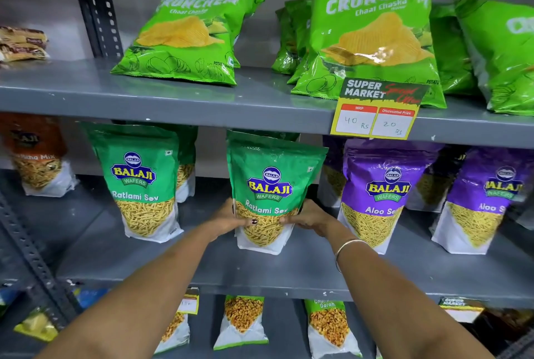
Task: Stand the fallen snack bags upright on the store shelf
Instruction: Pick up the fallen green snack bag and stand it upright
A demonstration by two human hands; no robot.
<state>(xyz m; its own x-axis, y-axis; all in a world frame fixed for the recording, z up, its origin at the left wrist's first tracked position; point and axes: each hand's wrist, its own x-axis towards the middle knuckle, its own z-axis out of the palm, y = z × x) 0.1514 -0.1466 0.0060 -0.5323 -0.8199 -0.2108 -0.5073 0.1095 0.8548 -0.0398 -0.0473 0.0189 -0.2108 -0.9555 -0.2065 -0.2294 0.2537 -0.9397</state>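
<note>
We're in a shop: grey metal shelves [173,98] stocked with branded snack bags [372,37], a yellow supermarket price tag [375,110] clipped on front.

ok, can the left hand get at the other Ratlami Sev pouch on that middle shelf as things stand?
Probably yes, once it lets go. The left hand is now gripping the centre Ratlami Sev pouch together with the right hand. The other Ratlami Sev pouch stands just to its left, with bare shelf between them.

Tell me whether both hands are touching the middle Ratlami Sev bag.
Touching. The head view shows the left hand and right hand pressed against the middle Ratlami Sev bag's lower sides.
</note>
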